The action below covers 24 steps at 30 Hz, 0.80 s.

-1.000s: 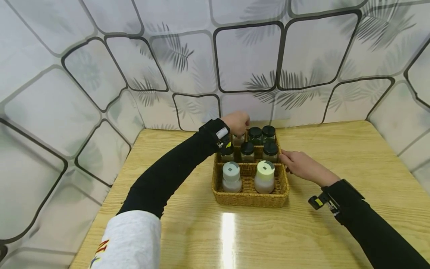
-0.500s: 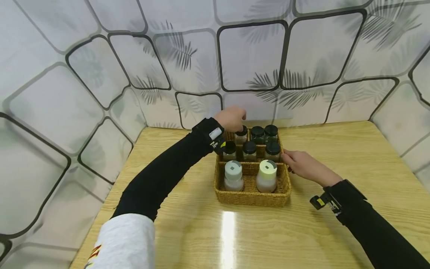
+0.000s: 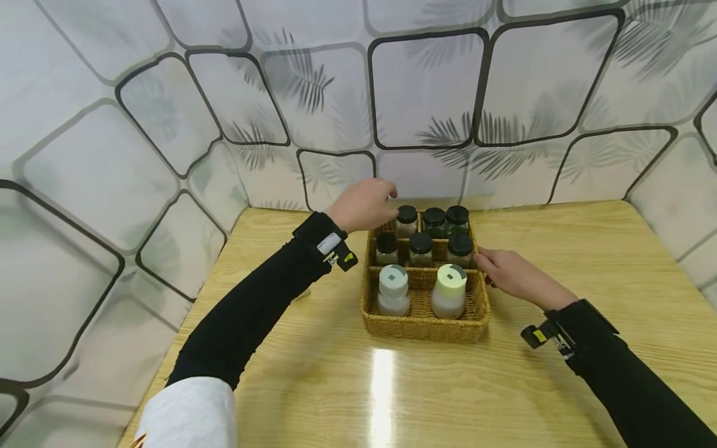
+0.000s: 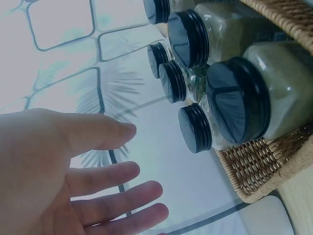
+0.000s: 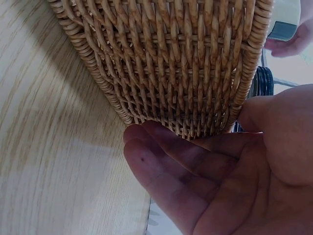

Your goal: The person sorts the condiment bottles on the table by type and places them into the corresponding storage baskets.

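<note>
A woven wicker basket [image 3: 426,330] with three rows of compartments stands on the table. My left hand [image 3: 364,205] is beside its back left corner, apart from the jars; in the left wrist view its fingers [image 4: 117,200] are spread and hold nothing. Closest to it in the back row is a black-lidded jar [image 3: 406,219]. With its thumb at the rim and its fingers against the outer side, my right hand [image 3: 512,274] grips the basket's right side. The front row holds a jar with a pale blue lid [image 3: 394,289] and one with a yellow-green lid [image 3: 450,291].
Two more black-lidded jars [image 3: 445,221] stand at the back right of the basket, and three black-lidded jars [image 3: 421,249] fill the middle row. Behind the wooden table [image 3: 336,373] hangs a patterned cloth wall [image 3: 428,93], which also closes in the sides.
My left hand has moved off the back-left jar, leftward and slightly toward me, and its fingers have come away from the lid. The right hand stays at the basket's side.
</note>
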### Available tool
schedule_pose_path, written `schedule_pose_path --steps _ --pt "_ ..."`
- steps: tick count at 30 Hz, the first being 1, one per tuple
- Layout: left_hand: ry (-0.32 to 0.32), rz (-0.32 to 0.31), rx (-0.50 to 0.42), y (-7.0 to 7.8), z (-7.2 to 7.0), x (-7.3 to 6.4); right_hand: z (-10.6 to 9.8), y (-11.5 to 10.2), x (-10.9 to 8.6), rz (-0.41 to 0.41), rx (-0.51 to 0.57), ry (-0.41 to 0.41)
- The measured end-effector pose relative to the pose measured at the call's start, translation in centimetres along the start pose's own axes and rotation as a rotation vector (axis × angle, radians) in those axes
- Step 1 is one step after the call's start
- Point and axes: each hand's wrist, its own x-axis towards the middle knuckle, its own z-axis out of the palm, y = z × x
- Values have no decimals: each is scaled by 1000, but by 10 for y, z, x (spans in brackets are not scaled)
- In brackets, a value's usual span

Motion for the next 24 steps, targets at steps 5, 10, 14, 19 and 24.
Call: schedule_pose_path --steps 5,10,14,19,24 --pt "56 2 -17 0 -1 -14 -1 -2 -1 0 -2 8" --pt "109 -17 -45 -2 -2 -30 -1 -3 0 5 8 -4" --pt "151 -32 -53 -7 0 -43 0 -3 -1 15 2 -7" --pt "192 -52 -59 -13 8 -59 0 -4 -1 24 6 -18" --pt "235 -71 -62 -21 15 -76 0 -3 0 26 3 -22"
